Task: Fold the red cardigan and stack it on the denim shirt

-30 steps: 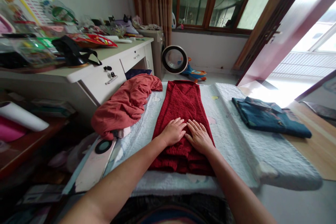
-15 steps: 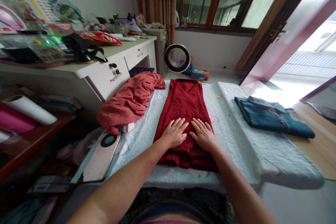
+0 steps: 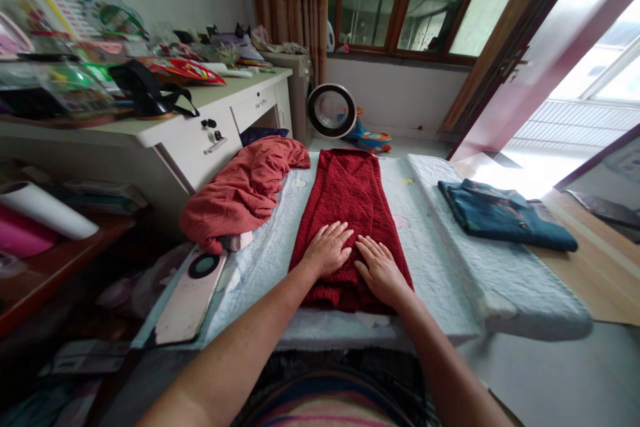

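Observation:
A dark red knitted sweater (image 3: 347, 193), folded into a long panel, lies on a pale blue quilted cloth (image 3: 435, 280). My left hand (image 3: 329, 249) rests flat on its lower part, fingers stretched forward. Just to the right, my right hand (image 3: 381, 269) also lies palm down on the knit, with its fingers a little spread. Neither hand grips anything. The near hem of the sweater shows below and between my wrists. To the left sits a crumpled coral-red garment (image 3: 245, 190).
Folded blue jeans (image 3: 505, 217) lie at the right on the cloth and the wooden surface. A pale flat board with a dark ring (image 3: 187, 300) is at the near left. A cluttered white desk (image 3: 215, 103) borders the left side. Beyond stands a round-doored washing machine (image 3: 331, 111).
The whole view has shifted slightly, so things appear a little farther left. Both hands stay flat on the sweater, and its near hem now looks more gathered toward them.

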Demonstrator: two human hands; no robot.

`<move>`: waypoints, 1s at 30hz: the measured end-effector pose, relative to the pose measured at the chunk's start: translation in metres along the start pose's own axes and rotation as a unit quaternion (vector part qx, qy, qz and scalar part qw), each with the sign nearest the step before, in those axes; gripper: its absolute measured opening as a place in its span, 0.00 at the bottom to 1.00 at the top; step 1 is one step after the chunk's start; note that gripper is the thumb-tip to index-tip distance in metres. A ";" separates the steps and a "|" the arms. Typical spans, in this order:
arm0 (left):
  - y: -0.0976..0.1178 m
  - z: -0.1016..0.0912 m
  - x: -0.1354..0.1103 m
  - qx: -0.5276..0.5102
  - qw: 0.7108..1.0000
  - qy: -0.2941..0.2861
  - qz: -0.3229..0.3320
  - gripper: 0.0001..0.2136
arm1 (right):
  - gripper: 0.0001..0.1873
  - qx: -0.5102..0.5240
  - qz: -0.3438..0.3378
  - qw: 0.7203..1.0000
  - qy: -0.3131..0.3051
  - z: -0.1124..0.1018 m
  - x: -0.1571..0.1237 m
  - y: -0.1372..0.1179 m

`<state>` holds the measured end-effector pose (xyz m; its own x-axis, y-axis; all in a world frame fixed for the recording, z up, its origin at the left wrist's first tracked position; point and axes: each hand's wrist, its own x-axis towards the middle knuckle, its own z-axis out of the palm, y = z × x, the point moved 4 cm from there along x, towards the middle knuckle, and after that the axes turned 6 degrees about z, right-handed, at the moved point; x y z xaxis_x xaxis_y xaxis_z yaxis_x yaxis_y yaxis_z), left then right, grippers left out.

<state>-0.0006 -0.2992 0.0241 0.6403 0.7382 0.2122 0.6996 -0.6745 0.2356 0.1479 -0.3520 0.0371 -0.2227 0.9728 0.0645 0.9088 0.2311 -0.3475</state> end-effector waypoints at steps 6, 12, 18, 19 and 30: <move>0.001 -0.006 -0.001 -0.018 1.000 0.014 0.001 0.21 | 0.27 -0.003 0.007 1.000 0.001 0.005 0.000 0.003; 0.021 -0.017 -0.016 -0.022 0.998 0.050 0.040 0.14 | 0.37 0.000 0.007 1.000 -0.004 0.007 0.000 0.005; 0.029 -0.018 -0.026 -0.079 0.995 0.034 0.050 0.12 | 0.36 0.015 0.005 1.000 0.011 0.010 0.001 0.009; 0.028 -0.018 -0.026 -0.087 0.994 0.039 0.050 0.11 | 0.35 0.020 0.004 1.000 0.017 0.010 0.001 0.009; 0.029 -0.022 -0.028 -0.111 0.992 0.046 0.049 0.08 | 0.15 0.175 -0.059 0.981 0.066 -0.016 -0.017 -0.011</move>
<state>-0.0050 -0.3391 0.0461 0.6628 0.6735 0.3273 0.5417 -0.7330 0.4114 0.1472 -0.3703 0.0552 -0.2501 0.9393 0.2349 0.6973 0.3431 -0.6294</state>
